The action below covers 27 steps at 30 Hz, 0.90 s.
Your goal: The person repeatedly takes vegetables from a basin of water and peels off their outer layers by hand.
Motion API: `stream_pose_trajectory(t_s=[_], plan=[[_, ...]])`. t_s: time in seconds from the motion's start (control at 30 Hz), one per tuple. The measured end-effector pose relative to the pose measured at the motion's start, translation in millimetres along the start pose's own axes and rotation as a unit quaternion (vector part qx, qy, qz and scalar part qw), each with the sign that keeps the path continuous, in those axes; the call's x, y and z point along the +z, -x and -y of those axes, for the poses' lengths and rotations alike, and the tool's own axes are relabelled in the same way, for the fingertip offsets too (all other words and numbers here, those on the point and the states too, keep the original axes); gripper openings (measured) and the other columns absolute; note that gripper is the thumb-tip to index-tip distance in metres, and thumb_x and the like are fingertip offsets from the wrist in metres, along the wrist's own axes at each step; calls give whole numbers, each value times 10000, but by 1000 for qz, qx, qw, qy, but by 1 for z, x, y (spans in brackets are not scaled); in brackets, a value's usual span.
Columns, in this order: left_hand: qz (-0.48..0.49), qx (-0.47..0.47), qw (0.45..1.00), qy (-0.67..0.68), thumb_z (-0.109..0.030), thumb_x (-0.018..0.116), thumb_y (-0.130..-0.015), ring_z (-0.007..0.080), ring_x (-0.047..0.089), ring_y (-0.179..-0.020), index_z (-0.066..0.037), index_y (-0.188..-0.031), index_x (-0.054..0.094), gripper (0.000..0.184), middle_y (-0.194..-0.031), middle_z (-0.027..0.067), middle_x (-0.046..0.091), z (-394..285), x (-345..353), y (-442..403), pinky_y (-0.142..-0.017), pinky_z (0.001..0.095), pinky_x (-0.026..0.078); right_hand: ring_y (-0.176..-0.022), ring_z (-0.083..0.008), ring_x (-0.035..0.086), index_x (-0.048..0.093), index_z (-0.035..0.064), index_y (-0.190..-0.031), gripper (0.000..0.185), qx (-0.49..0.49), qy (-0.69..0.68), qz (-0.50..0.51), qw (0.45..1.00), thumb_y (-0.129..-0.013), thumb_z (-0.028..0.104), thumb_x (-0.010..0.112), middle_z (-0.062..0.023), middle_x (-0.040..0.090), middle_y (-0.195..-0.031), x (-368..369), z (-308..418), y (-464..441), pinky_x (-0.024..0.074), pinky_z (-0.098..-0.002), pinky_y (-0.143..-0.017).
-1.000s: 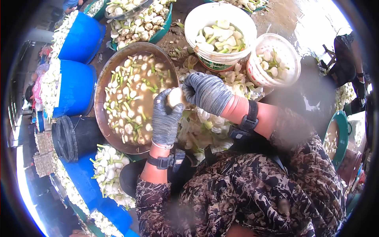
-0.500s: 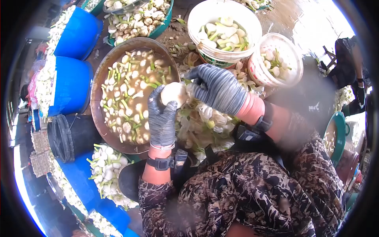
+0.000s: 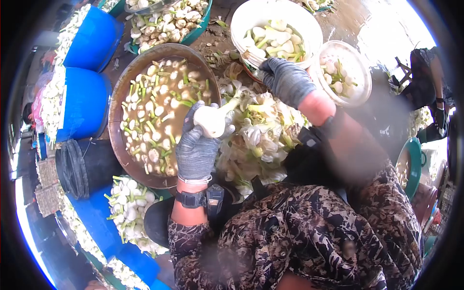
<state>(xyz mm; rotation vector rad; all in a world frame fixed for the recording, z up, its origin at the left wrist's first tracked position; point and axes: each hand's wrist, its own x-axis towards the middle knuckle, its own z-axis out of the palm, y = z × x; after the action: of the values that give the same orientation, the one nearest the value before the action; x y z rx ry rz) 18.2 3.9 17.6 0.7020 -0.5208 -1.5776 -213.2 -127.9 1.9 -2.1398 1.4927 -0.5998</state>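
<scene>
My left hand (image 3: 197,150), in a grey glove, is wrapped round a white bulb (image 3: 210,121) whose pale stem points up and to the right. Away to the upper right, my right hand (image 3: 288,82), also gloved, has its fingers pressed together near the rim of a white bucket (image 3: 315,34); what it holds, if anything, is hidden. Loose peeled skins (image 3: 256,140) lie heaped between and below my hands. Left of my left hand stands a round brown basin (image 3: 116,113) of murky water with many small bulbs floating in it.
A smaller white bucket (image 3: 360,92) with bulbs stands at the right. Blue tubs (image 3: 84,104) topped with bulbs line the left, near a black bucket (image 3: 72,169). Another bulb pile (image 3: 130,208) lies below the basin. A person's leg (image 3: 437,79) shows at far right.
My right hand has moved away from the bulb, up and right toward the white bucket. My left hand has turned, and the bulb's stem now shows.
</scene>
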Motion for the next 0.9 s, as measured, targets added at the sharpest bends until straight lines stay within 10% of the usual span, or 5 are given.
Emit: stream_pose_trajectory(t_s=[0.2,0.5,0.67,0.9], plan=[[4,-51,998,-39,-414,596,-916,339,601,-1061,-75,-1430,383,652,-1287,141,542,17,-13,-2,-954,545,480,-837,-327,639,682,78,-1001,212,-248,-118,-32,961,-842,218,664,-131,655,-852,-4,51,34,518,-414,-746],[-17,-58,989,-133,-444,695,-833,270,547,-1141,-77,-1369,413,707,-1272,119,523,23,-9,2,-938,459,501,-740,-336,634,663,71,-902,161,-231,-91,-10,969,-755,122,706,-128,640,-783,-1,64,50,518,-422,-673],[-2,-52,976,-213,-382,728,-830,219,614,-949,-84,-1282,462,603,-1099,88,560,22,-8,4,-730,367,569,-719,-359,628,636,51,-866,105,-150,-132,16,980,-783,92,683,-156,634,-761,7,63,47,517,-410,-652],[-67,-30,942,-328,-228,788,-779,169,555,-1000,-46,-1263,422,634,-1145,84,530,20,1,-3,-860,323,517,-730,-328,638,649,65,-894,149,-182,-169,-8,969,-787,140,722,-127,656,-806,-7,67,47,520,-390,-659]])
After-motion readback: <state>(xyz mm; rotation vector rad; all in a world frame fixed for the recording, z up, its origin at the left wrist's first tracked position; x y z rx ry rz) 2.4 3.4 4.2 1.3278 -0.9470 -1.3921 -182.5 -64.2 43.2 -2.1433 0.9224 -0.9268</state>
